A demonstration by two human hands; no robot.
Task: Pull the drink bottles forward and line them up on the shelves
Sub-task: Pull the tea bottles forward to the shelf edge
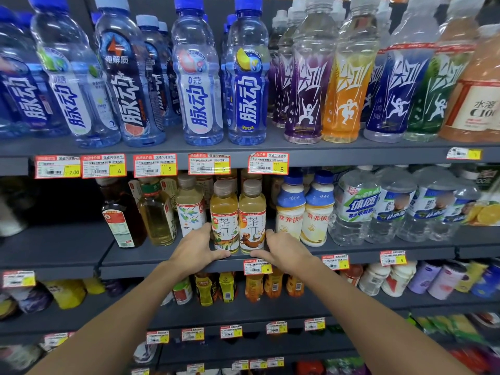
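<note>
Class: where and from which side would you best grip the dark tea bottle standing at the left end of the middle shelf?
Probably around the dark tea bottle's labelled body, coming from its left: that side is bare shelf, while a yellow-green bottle crowds its right.

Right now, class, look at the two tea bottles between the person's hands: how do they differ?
The left tea bottle holds darker amber tea; the right tea bottle holds paler yellow tea. The left label shows a tiger, the right a brown animal with a peach. The left hand flanks one, the right hand the other. Both stand upright, touching, with matching brownish caps.
</note>
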